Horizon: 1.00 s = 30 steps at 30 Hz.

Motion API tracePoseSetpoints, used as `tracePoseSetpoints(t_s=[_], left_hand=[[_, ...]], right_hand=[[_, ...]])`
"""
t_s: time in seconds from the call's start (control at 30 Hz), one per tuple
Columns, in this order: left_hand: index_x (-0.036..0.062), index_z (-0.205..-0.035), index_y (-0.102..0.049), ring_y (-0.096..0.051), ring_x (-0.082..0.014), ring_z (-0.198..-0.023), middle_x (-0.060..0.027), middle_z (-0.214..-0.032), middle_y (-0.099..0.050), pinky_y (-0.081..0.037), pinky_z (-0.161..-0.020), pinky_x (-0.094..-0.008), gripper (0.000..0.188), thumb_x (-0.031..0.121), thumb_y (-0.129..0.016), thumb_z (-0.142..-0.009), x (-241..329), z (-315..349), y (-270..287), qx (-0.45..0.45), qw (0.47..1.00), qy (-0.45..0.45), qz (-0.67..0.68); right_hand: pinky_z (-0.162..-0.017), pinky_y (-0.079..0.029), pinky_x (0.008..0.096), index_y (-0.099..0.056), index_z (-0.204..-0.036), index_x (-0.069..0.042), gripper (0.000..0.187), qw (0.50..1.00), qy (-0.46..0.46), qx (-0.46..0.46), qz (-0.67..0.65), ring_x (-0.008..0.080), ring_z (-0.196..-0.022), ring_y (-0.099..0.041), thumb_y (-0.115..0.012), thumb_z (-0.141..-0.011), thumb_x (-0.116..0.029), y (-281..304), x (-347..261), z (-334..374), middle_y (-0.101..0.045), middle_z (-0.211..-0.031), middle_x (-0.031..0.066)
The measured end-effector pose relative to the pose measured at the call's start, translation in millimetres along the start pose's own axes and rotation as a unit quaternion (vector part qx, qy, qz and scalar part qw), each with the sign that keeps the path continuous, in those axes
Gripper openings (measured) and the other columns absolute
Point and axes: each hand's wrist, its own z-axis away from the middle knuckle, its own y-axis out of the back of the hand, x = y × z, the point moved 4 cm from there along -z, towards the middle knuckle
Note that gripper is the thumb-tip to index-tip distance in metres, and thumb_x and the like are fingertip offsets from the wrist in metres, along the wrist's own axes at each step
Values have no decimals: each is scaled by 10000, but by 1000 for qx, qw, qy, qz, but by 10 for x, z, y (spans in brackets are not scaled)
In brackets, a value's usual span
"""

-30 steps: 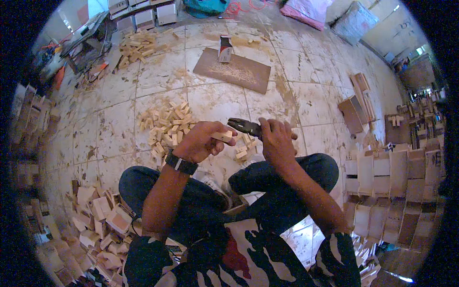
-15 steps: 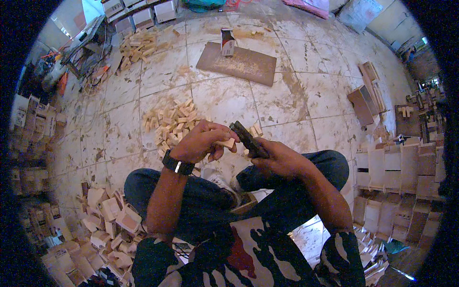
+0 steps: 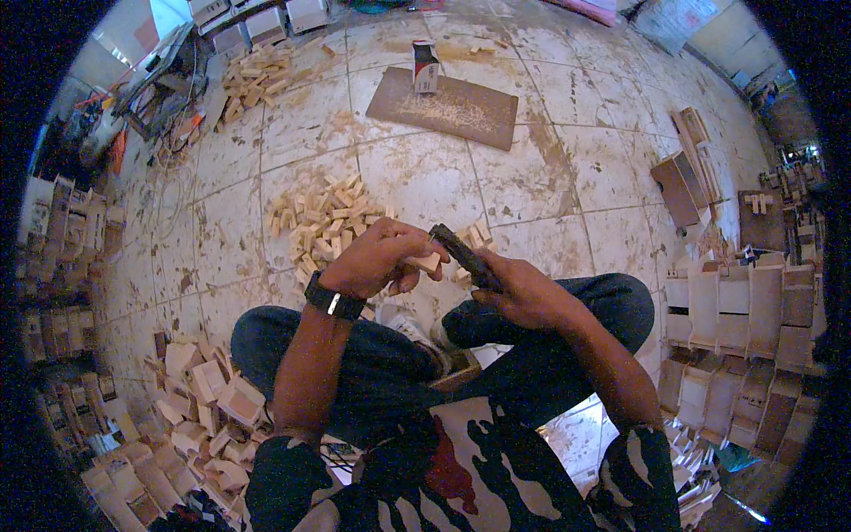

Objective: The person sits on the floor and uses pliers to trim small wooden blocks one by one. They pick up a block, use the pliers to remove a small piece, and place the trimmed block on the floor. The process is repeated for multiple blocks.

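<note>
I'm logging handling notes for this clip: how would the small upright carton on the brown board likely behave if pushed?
The carton would probably tip if pushed high, being taller than wide. It may slide, since loose pale bits lie on the brown board near it. Its straight edges suggest stiff walls.

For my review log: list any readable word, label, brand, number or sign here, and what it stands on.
None can be read.
Upright black-and-white cardboard box on the flat brown board: marks too small and blurred to read.
Dark metal pliers in the right hand: no legible marking.
Small pale wooden block in the left hand: no legible marking.
</note>
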Motion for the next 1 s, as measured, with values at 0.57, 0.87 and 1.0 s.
tracePoseSetpoints(t_s=[0.57, 0.87, 1.0], left_hand=[[-49, -928, -648, -460, -113, -398, -162, -740, -655, -328, -356, -240, 252, 163, -569, -817, -140, -74, 6, 32, 996, 47, 62], [-59, -961, -613, -446, -105, -381, -155, -773, -655, -345, -352, -227, 313, 220, -515, -861, -166, -87, 46, -24, 993, 32, 107], [-64, -1002, -588, -449, -99, -388, -157, -806, -652, -352, -354, -217, 352, 243, -477, -870, -220, -118, 148, -19, 995, -73, 62]], right_hand=[[-801, -438, 473, -451, -1156, -29, 331, 987, -22, 105, 122, 428, -975, -533, -565, -850, -83, -151, 219, -102, -556, -1017, 229], [-761, -470, 417, -482, -1186, -25, 347, 993, -53, 99, 39, 369, -862, -590, -583, -862, -100, -95, 237, -78, -600, -957, 210], [-721, -477, 351, -490, -1182, -5, 366, 964, -126, 72, -224, 218, -767, -610, -612, -872, -155, 10, 274, -32, -629, -873, 108]])
